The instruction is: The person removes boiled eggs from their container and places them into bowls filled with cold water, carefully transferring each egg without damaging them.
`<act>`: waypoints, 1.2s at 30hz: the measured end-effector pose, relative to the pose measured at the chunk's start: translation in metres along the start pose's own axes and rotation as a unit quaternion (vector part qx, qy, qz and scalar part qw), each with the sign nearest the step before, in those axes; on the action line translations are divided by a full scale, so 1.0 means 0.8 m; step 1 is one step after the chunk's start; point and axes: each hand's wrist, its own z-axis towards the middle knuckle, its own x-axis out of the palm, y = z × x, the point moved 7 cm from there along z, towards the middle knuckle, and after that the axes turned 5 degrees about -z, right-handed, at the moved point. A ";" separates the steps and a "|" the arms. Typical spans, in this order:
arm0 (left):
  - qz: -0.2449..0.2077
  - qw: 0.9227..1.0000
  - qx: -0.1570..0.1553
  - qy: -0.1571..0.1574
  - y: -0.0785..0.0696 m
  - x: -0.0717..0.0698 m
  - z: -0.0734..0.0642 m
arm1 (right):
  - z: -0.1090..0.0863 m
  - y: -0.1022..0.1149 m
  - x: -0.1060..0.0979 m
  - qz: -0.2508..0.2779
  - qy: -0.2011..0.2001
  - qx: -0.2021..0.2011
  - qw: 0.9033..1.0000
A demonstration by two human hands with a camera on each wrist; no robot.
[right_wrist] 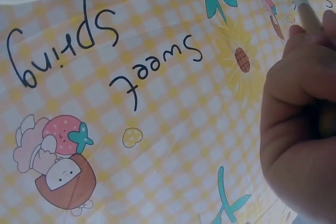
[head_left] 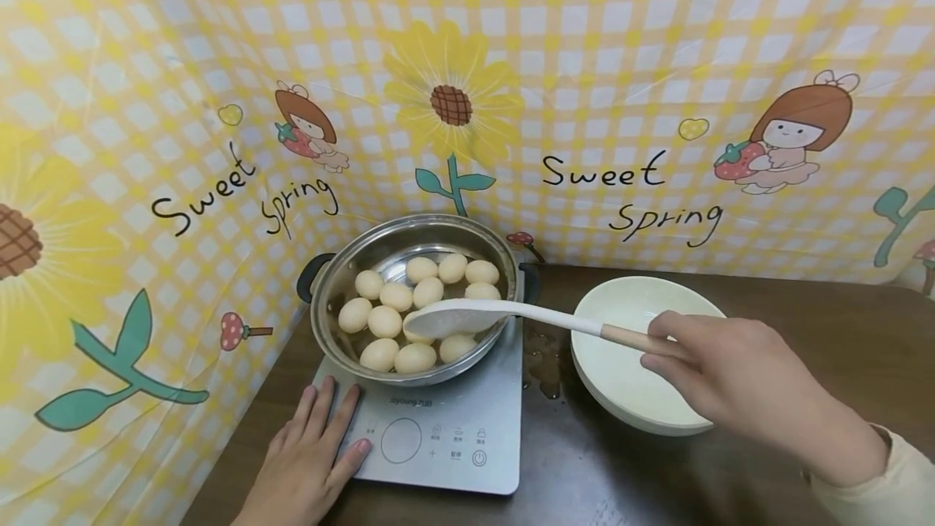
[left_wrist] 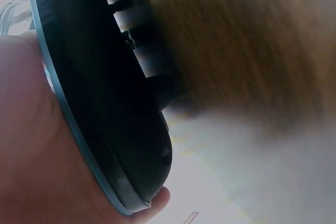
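In the head view, we see the right grip (head_left: 760,384) pinching the wooden handle of a white spoon (head_left: 533,315) between thumb and fingers. The spoon's head hangs over the eggs (head_left: 427,292) in the pot (head_left: 431,381); we cannot tell whether it touches them. The pot stands on a cooker (head_left: 504,428), and the left grip (head_left: 303,449) rests on the cooker's near left corner, fingers spread. A pale bowl (head_left: 606,396) stands on the tabletop (head_left: 577,469) right of the cooker, partly under the right grip. A checked cloth (head_left: 584,63) hangs behind.

In the left wrist view, we find the left grip against the cooker's edge, its dark underside showing; the brown surface is blurred.

In the right wrist view, we see curled fingers around the handle, with the cloth's lettering upside down.
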 end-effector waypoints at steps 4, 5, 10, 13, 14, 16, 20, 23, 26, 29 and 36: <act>0.000 1.000 -0.001 0.000 -0.001 -0.001 0.000 | 0.012 -0.002 0.000 0.009 0.018 -0.021 1.000; 0.000 1.000 -0.001 0.000 -0.001 -0.001 0.000 | 0.015 -0.002 0.000 0.009 0.025 -0.023 0.999; -0.001 1.000 -0.003 0.003 -0.001 0.000 0.000 | 0.028 -0.004 0.003 0.009 0.067 -0.019 0.998; -0.001 1.000 -0.002 0.002 -0.001 0.000 0.000 | 0.035 -0.004 0.005 0.006 0.094 -0.014 0.995; -0.001 1.000 -0.002 0.001 -0.001 0.000 0.000 | 0.038 -0.004 0.005 0.004 0.103 -0.015 0.995; 0.000 1.000 -0.001 -0.001 -0.001 0.000 0.000 | 0.044 -0.005 0.007 0.001 0.125 -0.013 0.992; 0.002 1.000 0.001 -0.006 0.000 -0.002 0.000 | 0.054 -0.005 0.010 -0.001 0.163 -0.012 0.987; 0.004 1.000 0.002 -0.009 0.000 -0.002 -0.001 | 0.061 -0.006 0.011 -0.001 0.181 -0.018 0.983; 0.003 1.000 0.003 -0.011 0.000 -0.002 -0.001 | 0.067 -0.007 0.012 0.003 0.194 -0.026 0.981; 0.002 1.000 0.003 -0.012 0.000 -0.002 0.000 | 0.072 -0.009 0.014 0.020 0.215 -0.025 0.976; -0.001 1.000 -0.003 -0.005 0.000 0.000 0.000 | 0.081 -0.013 0.020 0.059 0.267 -0.014 0.962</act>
